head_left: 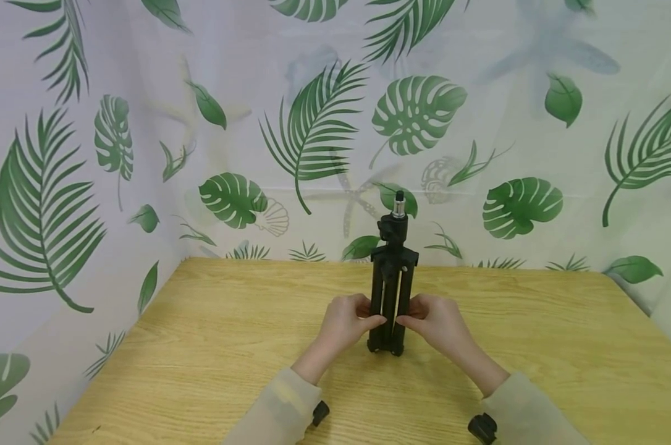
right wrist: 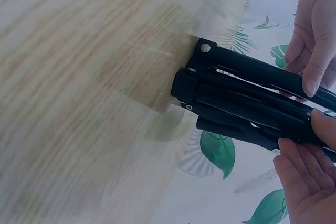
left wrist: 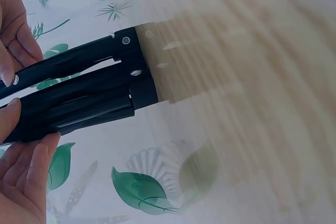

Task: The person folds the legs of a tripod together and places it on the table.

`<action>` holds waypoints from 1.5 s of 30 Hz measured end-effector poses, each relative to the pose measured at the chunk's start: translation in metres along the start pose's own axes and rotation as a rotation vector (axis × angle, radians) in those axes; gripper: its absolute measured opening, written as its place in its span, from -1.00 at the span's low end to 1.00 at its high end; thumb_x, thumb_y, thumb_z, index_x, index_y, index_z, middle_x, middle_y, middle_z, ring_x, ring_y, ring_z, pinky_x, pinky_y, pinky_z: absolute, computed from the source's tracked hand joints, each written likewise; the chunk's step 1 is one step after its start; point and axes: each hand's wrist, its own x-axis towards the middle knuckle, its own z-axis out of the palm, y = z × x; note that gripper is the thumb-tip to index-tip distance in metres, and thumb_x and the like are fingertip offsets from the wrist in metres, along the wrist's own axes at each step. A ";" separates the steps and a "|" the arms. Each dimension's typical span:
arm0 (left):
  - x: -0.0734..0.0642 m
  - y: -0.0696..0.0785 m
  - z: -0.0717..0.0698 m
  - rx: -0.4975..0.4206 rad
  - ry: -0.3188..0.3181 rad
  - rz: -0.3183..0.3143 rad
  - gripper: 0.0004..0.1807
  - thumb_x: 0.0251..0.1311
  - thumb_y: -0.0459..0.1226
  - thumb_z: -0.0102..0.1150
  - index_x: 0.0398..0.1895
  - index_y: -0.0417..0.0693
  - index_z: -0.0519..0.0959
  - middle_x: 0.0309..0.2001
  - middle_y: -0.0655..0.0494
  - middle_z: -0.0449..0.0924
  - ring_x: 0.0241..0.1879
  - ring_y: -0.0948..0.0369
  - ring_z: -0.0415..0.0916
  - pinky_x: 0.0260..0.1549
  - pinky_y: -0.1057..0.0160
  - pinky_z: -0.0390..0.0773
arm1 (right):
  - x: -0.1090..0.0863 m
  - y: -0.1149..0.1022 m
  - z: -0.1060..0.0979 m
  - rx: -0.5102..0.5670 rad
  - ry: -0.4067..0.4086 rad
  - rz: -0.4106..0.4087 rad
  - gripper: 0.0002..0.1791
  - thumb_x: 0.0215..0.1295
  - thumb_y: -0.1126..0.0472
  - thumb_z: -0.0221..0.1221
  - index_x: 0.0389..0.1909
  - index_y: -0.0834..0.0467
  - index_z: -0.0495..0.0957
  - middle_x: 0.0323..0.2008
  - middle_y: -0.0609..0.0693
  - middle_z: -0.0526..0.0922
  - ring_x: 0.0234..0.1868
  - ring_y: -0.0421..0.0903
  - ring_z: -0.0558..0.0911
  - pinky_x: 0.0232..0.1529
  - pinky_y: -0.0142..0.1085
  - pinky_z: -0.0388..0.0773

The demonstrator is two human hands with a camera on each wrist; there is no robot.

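A folded black tripod (head_left: pixel 390 296) stands upright on the wooden table, its silver-and-black top stud pointing up. My left hand (head_left: pixel 346 321) holds its left side low down, thumb across the front and fingers behind. On the opposite side my right hand (head_left: pixel 438 321) grips it the same way, the two thumb tips close together. In the left wrist view the tripod's lower legs (left wrist: pixel 79 95) are pressed between thumb and fingers, with the foot end at the tabletop. The right wrist view shows the legs (right wrist: pixel 252 98) bunched together, both hands on them.
The wooden table (head_left: pixel 213 346) spreads out on both sides of the tripod. Behind it and to the left hangs a white leaf-print sheet (head_left: pixel 324 235). A small black piece sits by each sleeve (head_left: pixel 280 402).
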 end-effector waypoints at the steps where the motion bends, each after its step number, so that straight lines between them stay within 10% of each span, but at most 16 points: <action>1: 0.000 0.000 -0.001 -0.003 0.000 -0.002 -0.81 -0.03 -0.20 0.28 -0.47 -0.16 0.58 -0.49 0.11 0.59 -0.47 0.29 0.53 -0.51 0.43 0.47 | 0.001 0.000 0.000 0.002 0.001 0.000 -0.83 -0.01 0.28 0.28 -0.40 0.29 0.57 -0.46 0.07 0.62 -0.44 -0.07 0.61 -0.46 -0.29 0.52; 17: 0.000 0.000 -0.003 0.002 -0.032 0.006 -0.81 -0.01 -0.19 0.26 -0.45 -0.14 0.58 -0.47 0.11 0.59 -0.45 0.29 0.54 -0.48 0.42 0.47 | 0.000 0.012 -0.014 0.076 -0.098 -0.087 -0.77 0.07 0.31 0.21 -0.23 0.33 0.54 -0.27 0.19 0.59 -0.23 0.08 0.58 -0.23 -0.11 0.49; 45: 0.008 -0.010 -0.011 0.015 -0.191 0.066 -0.93 0.17 -0.31 0.05 -0.42 -0.10 0.50 -0.39 0.12 0.57 -0.30 0.23 0.52 -0.34 0.35 0.46 | 0.008 0.026 -0.004 0.132 -0.040 -0.143 -0.64 0.08 0.47 0.14 -0.05 0.44 0.43 -0.13 0.29 0.53 -0.08 0.14 0.51 -0.10 -0.12 0.43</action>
